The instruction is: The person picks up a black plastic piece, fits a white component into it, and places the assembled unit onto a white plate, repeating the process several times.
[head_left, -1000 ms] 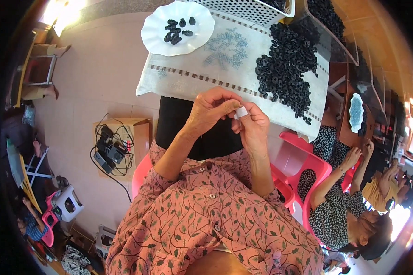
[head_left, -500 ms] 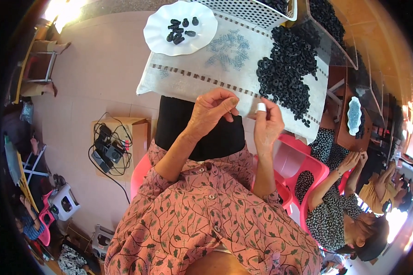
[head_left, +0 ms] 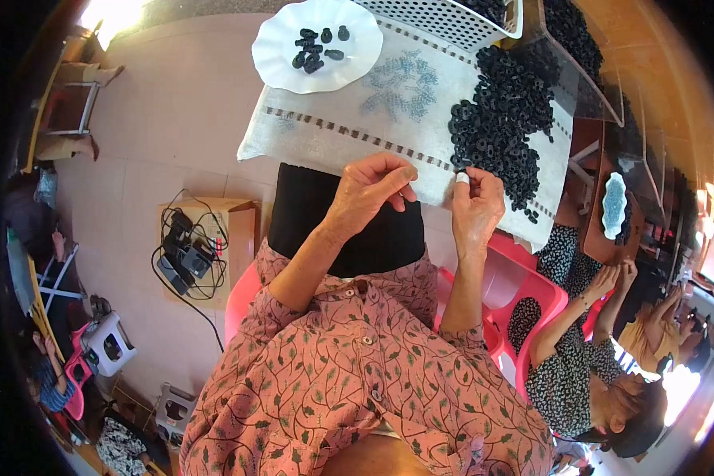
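My left hand [head_left: 369,194] hovers at the near edge of the white cloth-covered table [head_left: 317,135], thumb and forefinger drawn together and the other fingers curled; anything between them is too small to make out. At the lower edge of a heap of small black rubber-like pieces [head_left: 500,119], my right hand [head_left: 476,206] is closed in a pinch, white tape on its thumb; what it grips is unclear. A wavy-rimmed white plate [head_left: 357,67] at the back left holds several black pieces. Beside it is a pale blue pattern [head_left: 397,83] on the cloth.
A perforated white basket [head_left: 452,24] and a clear panel [head_left: 587,71] border the table. A cardboard box [head_left: 246,254] with black adapters and cables is on the floor at left. A co-worker [head_left: 575,373] works to my right beside a pink chair [head_left: 508,270]; others sit around the room's edges.
My right hand has parted from my left hand and moved right and up to the edge of the black heap. My left hand has stayed nearly in place, fingers curled.
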The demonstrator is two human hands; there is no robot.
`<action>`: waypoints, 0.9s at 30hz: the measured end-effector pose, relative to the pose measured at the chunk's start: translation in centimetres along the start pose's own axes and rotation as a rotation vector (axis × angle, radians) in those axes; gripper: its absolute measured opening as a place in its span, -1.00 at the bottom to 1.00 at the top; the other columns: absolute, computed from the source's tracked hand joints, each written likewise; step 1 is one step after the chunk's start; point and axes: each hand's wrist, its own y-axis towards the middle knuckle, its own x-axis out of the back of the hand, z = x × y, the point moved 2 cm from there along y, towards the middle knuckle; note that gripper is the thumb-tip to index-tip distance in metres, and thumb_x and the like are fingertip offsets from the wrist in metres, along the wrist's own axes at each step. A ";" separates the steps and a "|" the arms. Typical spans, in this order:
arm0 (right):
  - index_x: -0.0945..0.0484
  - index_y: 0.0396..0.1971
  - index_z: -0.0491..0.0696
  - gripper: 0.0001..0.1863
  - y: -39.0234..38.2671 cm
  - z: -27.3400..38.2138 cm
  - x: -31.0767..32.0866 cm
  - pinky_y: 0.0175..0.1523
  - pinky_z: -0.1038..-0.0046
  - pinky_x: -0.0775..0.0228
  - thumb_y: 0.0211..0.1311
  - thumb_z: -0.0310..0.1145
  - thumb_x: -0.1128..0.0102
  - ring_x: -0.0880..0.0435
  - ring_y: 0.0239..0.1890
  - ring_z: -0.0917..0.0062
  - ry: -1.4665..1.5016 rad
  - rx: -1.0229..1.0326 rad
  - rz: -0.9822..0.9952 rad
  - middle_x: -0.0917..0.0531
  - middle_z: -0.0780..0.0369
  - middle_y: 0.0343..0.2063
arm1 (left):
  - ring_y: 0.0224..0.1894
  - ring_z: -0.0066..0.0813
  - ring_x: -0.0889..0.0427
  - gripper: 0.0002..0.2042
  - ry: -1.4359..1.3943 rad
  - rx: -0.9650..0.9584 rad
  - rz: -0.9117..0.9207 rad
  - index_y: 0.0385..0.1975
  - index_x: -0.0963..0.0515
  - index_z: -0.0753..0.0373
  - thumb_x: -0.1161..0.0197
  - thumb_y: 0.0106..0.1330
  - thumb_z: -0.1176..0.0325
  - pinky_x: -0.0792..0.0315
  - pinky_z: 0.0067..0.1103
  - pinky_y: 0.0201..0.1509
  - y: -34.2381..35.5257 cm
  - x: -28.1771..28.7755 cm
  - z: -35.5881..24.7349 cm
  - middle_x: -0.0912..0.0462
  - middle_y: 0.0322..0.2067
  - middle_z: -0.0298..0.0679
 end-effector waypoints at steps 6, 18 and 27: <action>-0.53 -0.36 -0.21 -0.85 -0.2 0.3 0.4 -0.36 0.46 -0.45 0.01 -0.57 -0.19 -0.57 -0.47 0.48 0.053 -0.023 0.007 -0.52 0.15 -0.39 | -0.46 -0.62 -0.58 -0.83 -0.009 0.011 0.004 -0.29 -0.57 0.34 -0.14 0.34 0.36 -0.46 -0.73 -0.45 0.0 0.1 -0.1 -0.60 -0.47 -0.27; -0.55 -0.30 -0.21 -0.81 -0.4 -0.2 0.7 -0.38 0.49 -0.45 0.04 -0.53 -0.23 -0.56 -0.52 0.54 0.083 -0.114 0.029 -0.56 0.18 -0.40 | -0.50 -0.64 -0.56 -0.82 0.006 0.019 0.011 -0.29 -0.57 0.35 -0.15 0.34 0.35 -0.46 -0.73 -0.45 0.0 0.2 0.2 -0.62 -0.49 -0.25; -0.58 -0.25 -0.13 -0.81 -0.5 0.0 0.6 -0.18 0.35 -0.42 0.10 -0.52 -0.12 -0.58 -0.32 0.28 -0.116 0.141 0.042 -0.55 0.09 -0.35 | -0.53 -0.69 -0.51 -0.82 -0.020 0.016 0.025 -0.28 -0.58 0.34 -0.13 0.36 0.35 -0.38 -0.76 -0.49 0.1 0.6 0.3 -0.62 -0.46 -0.25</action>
